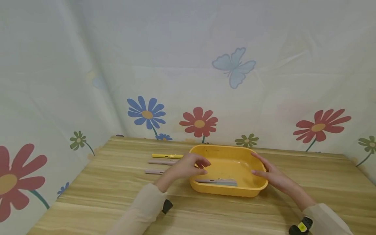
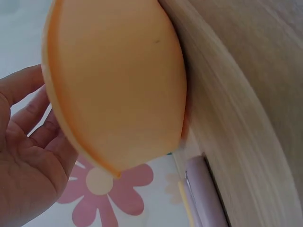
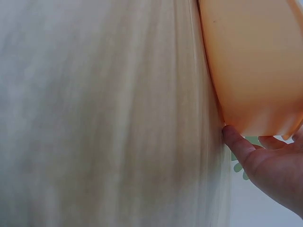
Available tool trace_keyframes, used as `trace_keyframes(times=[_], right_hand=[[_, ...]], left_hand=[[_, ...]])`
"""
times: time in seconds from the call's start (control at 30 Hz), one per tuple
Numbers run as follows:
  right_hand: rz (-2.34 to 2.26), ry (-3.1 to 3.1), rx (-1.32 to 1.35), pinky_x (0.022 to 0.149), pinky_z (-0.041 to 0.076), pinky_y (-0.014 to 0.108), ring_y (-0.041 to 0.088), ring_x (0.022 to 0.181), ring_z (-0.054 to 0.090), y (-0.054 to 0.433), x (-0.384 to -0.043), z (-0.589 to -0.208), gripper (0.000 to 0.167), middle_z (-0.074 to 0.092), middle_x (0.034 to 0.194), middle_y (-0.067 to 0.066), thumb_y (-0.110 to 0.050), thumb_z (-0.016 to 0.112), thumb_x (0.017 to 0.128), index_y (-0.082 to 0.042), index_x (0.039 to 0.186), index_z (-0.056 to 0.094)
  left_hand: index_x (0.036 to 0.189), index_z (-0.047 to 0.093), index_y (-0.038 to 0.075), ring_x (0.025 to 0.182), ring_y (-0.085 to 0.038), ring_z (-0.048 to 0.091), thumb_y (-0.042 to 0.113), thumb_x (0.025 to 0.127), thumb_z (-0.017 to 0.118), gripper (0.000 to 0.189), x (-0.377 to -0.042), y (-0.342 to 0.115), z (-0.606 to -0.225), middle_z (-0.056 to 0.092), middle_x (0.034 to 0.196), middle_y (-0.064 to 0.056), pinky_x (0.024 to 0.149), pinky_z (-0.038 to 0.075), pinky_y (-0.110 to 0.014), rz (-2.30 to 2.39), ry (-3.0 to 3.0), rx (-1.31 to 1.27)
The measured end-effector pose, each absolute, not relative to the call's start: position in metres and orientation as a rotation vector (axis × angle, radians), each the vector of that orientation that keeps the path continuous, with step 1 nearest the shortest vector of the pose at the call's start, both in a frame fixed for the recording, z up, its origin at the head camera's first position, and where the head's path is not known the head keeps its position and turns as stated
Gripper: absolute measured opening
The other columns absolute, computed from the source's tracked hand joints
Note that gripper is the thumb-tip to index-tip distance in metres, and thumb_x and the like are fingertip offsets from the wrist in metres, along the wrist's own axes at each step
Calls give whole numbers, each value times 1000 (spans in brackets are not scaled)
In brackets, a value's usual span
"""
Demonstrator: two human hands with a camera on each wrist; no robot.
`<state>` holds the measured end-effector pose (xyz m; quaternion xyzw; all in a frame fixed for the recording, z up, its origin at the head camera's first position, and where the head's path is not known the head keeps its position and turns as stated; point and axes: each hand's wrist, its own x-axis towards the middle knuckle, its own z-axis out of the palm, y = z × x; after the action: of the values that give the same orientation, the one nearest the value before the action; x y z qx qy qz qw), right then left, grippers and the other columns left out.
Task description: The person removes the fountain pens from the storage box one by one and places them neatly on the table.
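Note:
A yellow plastic tray (image 1: 232, 191) stands on the table, with a light purple pen (image 1: 208, 180) and a pale blue pen (image 1: 227, 183) lying inside along its front wall. My left hand (image 1: 185, 165) hovers over the tray's left rim, fingers loosely bent and nothing between them; the left wrist view shows the palm beside that rim. At the opposite end, my right hand (image 1: 277, 179) holds the tray by its right rim, thumb and fingers around the edge. In the right wrist view a fingertip (image 3: 229, 130) touches the tray's lower outside corner.
Left of the tray, a yellow pen (image 1: 164, 156) and two light purple pens, one farther back (image 1: 160, 162) and one nearer (image 1: 154, 171), lie side by side on the wood-grain table (image 1: 117, 189). Behind the table hangs a flower-printed curtain (image 1: 176, 81).

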<state>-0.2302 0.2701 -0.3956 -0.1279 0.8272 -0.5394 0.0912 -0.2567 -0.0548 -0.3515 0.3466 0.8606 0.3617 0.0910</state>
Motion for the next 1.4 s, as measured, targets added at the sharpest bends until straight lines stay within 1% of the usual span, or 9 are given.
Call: trace_keyframes(times=[0.1, 0.27, 0.4, 0.57, 0.8, 1.03, 1.27, 1.4], right_hand=[[-1603, 2458, -386, 100, 24, 58, 46, 131, 12, 270, -231, -396, 71, 4, 149, 23, -20, 57, 89, -10, 146, 16], [-1589, 2471, -380, 100, 23, 59, 47, 131, 11, 270, -231, -395, 72, 4, 149, 24, -22, 58, 88, -10, 146, 16], [-1589, 2470, -372, 100, 22, 59, 46, 132, 10, 270, -230, -395, 72, 3, 149, 23, -23, 58, 88, -11, 146, 16], [-1586, 2476, -363, 100, 21, 60, 46, 132, 10, 270, -230, -395, 72, 4, 149, 24, -22, 58, 88, -11, 146, 16], [-1598, 2465, -355, 100, 23, 59, 46, 132, 10, 268, -229, -394, 72, 3, 149, 23, -22, 59, 88, -10, 145, 17], [-1599, 2470, -348, 100, 23, 59, 46, 132, 10, 268, -229, -395, 72, 3, 149, 23, -21, 58, 88, -10, 145, 17], [-1600, 2463, -342, 99, 26, 58, 46, 132, 12, 269, -230, -395, 72, 3, 149, 23, -21, 58, 88, -11, 145, 17], [-1600, 2456, -333, 100, 24, 58, 46, 132, 11, 269, -229, -395, 72, 3, 149, 23, -22, 58, 88, -12, 146, 16]], left_hand=[[105, 66, 3, 83, -11, 57, 11, 81, 68, 25, -257, -47, -354, 65, 102, -9, 76, 48, -19, 1024, 2563, 992], [102, 67, 6, 79, -7, 54, 12, 81, 68, 22, -257, -36, -358, 66, 98, -5, 74, 46, -17, 942, 2578, 982], [98, 68, 6, 76, -6, 53, 11, 80, 68, 19, -259, -29, -362, 65, 90, 0, 72, 45, -16, 872, 2598, 1021], [93, 68, 10, 73, -6, 51, 14, 79, 70, 15, -262, -21, -365, 61, 80, 8, 71, 44, -16, 729, 2636, 1061], [90, 67, 11, 71, -4, 51, 14, 78, 71, 12, -265, -12, -370, 60, 78, 7, 68, 44, -16, 587, 2638, 1106], [83, 66, 13, 67, -5, 50, 10, 77, 71, 8, -266, -7, -373, 58, 73, 8, 64, 43, -16, 544, 2639, 1052], [81, 67, 13, 64, -6, 49, 8, 76, 71, 8, -268, -7, -371, 57, 70, 7, 60, 42, -16, 483, 2648, 1055], [82, 69, 13, 65, -5, 49, 9, 77, 70, 6, -268, -5, -371, 59, 71, 7, 61, 42, -16, 447, 2657, 1057]])
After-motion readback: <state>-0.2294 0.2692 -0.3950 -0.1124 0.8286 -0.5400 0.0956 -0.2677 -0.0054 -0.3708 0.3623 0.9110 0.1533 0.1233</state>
